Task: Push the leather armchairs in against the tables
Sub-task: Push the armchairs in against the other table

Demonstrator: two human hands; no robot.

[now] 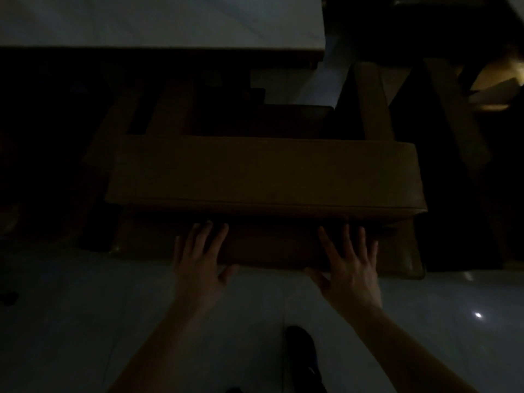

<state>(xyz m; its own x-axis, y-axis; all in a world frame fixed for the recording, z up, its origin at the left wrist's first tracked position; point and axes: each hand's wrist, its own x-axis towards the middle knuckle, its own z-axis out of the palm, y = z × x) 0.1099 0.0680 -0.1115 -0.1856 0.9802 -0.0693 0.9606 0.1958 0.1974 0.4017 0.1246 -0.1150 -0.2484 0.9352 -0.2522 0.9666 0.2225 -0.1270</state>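
The room is very dim. A brown leather armchair [263, 171] stands right in front of me, seen from above and behind, its wide backrest top across the middle of the view. My left hand [200, 258] lies flat on the back of the backrest, fingers spread. A little to the right, my right hand [350, 263] is pressed flat against the same surface. Beyond the chair, a pale table top [158, 21] fills the upper left; the chair's front reaches under its dark edge.
A second brown armchair [371, 103] stands at the right, beside the first one's arm. Another dark chair shape sits at the far left [93, 171]. The pale floor [85, 321] lies under me, with my dark shoe [302, 355] on it. A lit spot shows at the upper right.
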